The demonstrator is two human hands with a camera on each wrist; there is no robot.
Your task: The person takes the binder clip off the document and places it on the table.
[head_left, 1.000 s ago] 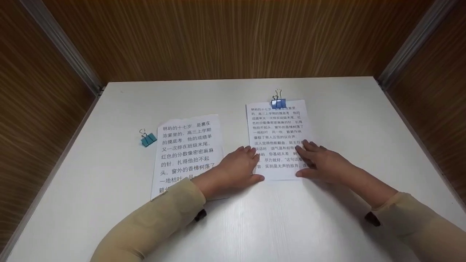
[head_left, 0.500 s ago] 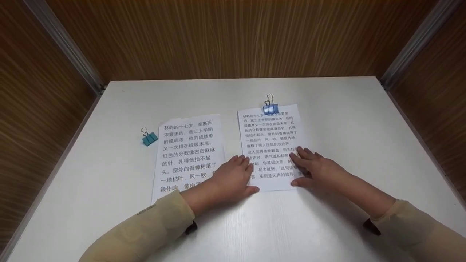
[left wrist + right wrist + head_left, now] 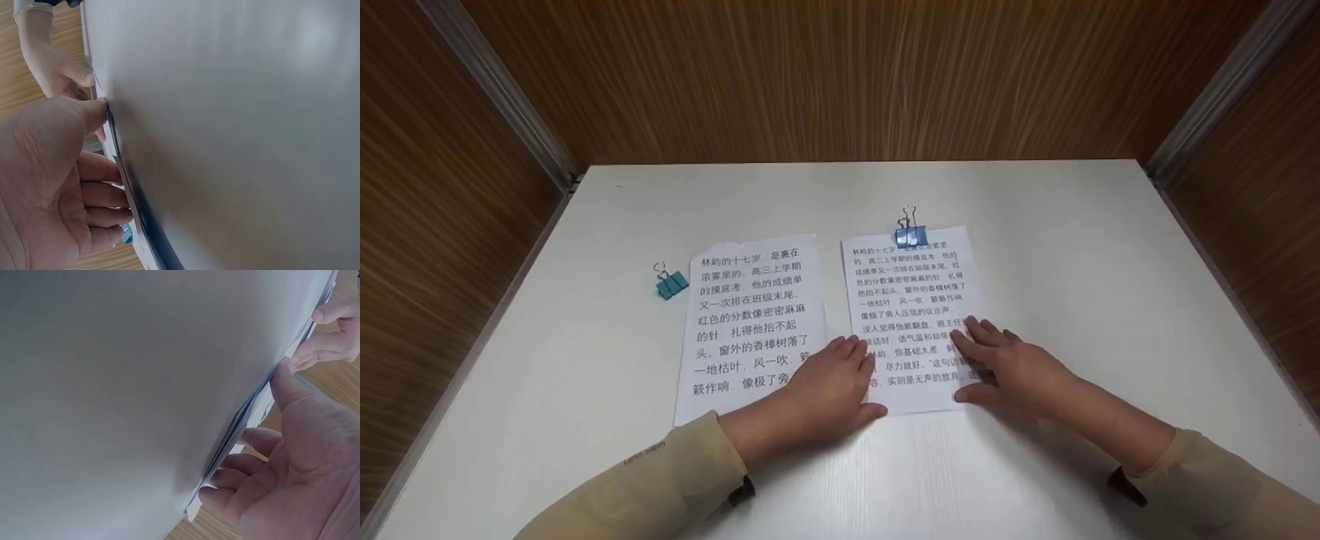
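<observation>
A clipped stack of printed paper sheets (image 3: 907, 300) lies flat right of the middle of the table, a blue binder clip (image 3: 911, 237) on its far edge. My left hand (image 3: 826, 386) touches the stack's lower left side, its fingers extended. On the lower right side rests my right hand (image 3: 1012, 367), also with extended fingers. Both thumbs are near the bottom corners. In the right wrist view, thin layered sheets (image 3: 239, 422) show along the right hand's fingertips. A second printed paper (image 3: 750, 322) lies to the left, its lower right part hidden by my left hand and forearm.
A teal binder clip (image 3: 672, 285) lies just left of the second paper, apart from it. Wood-grain panels (image 3: 855, 82) stand behind the white table (image 3: 1057, 217) and at both sides.
Both hands have slid the clipped stack toward me and a little to the left, bringing it closer to the second paper. The second paper and the teal clip stay about where they were.
</observation>
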